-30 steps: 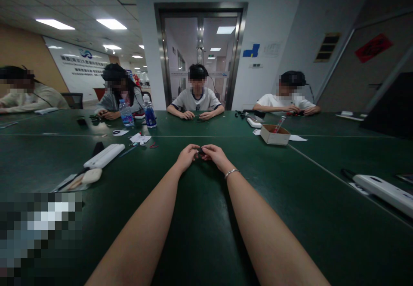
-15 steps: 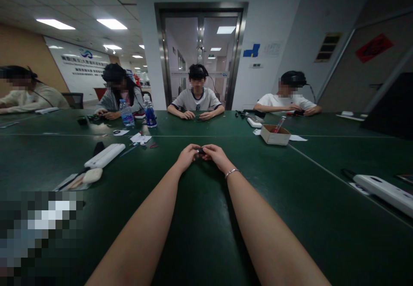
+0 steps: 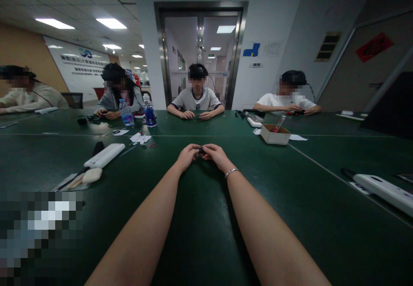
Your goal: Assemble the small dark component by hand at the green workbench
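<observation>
On the dark green surface (image 3: 206,217), well short of the cardboard box (image 3: 275,135), keep left hand (image 3: 187,156) and right hand (image 3: 217,155) both pinching the small dark part (image 3: 201,151) between fingertips, wrists planted so it can't slip.

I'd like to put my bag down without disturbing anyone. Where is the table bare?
Bare green table lies between the right hand and the white power strip, below the cardboard box. It is crowded on the left, around the white case, paper scraps and bottles.
</observation>
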`<action>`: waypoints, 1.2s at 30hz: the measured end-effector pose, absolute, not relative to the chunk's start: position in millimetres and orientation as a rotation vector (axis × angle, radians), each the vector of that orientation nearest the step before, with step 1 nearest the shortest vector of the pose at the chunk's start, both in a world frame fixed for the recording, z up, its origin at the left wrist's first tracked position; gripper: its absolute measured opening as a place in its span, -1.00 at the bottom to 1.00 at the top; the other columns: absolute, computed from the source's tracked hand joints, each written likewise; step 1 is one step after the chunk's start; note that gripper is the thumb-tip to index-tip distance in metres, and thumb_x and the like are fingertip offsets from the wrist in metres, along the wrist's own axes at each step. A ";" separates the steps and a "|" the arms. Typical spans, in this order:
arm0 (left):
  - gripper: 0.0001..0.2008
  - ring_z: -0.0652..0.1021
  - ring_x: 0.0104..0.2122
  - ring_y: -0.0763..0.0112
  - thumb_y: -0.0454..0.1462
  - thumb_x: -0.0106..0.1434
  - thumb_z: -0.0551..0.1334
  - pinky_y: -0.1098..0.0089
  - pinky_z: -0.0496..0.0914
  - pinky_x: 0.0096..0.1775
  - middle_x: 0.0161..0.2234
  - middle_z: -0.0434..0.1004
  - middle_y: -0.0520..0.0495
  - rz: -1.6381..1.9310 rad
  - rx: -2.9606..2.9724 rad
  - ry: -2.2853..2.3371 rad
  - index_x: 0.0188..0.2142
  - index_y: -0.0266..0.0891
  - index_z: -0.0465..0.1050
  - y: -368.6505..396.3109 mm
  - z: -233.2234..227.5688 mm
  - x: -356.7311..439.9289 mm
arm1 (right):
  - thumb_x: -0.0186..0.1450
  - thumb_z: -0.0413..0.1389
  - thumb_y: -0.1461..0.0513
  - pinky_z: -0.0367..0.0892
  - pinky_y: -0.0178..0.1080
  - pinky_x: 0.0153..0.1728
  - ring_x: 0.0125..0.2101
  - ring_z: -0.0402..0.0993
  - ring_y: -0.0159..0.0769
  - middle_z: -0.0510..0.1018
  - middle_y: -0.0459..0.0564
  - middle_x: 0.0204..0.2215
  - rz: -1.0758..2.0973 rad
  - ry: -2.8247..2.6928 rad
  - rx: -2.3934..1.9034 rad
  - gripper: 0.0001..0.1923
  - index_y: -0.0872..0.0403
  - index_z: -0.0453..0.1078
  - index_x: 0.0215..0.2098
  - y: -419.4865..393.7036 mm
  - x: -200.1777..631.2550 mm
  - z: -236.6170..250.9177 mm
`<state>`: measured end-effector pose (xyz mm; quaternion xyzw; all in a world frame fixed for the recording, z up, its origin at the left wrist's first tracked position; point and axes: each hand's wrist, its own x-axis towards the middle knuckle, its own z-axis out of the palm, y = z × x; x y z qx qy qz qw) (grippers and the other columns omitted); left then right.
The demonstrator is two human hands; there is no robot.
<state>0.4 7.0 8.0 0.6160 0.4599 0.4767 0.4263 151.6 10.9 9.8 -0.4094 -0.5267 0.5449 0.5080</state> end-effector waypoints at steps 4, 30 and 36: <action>-0.76 0.31 -0.64 0.57 -0.28 0.16 0.06 0.52 0.19 -0.54 -0.60 0.35 0.06 1.164 1.528 1.147 -0.23 -0.31 0.41 6.9 8.6 0.5 | 0.22 0.12 0.37 0.36 -0.46 -0.61 -0.63 0.43 -0.48 0.52 -0.07 -0.53 1.317 -1.256 -0.984 -0.96 0.17 0.39 -0.33 11.0 151.1 9.7; -0.75 0.31 -0.64 0.56 -0.27 0.17 0.03 0.52 0.19 -0.56 -0.58 0.35 0.05 1.191 1.540 1.131 -0.25 -0.29 0.42 9.8 5.1 -0.9 | 0.19 0.16 0.33 0.36 -0.44 -0.58 -0.60 0.44 -0.46 0.52 -0.05 -0.52 1.324 -1.273 -0.966 -0.92 0.16 0.38 -0.32 13.2 152.7 7.1; -0.77 0.31 -0.64 0.57 -0.21 0.18 0.09 0.53 0.19 -0.55 -0.57 0.34 0.08 1.287 1.566 1.134 -0.21 -0.27 0.34 9.6 1.1 -1.7 | 0.16 0.17 0.35 0.34 -0.43 -0.56 -0.61 0.42 -0.49 0.51 -0.08 -0.53 1.314 -1.351 -0.988 -0.90 0.15 0.36 -0.33 13.5 153.7 5.9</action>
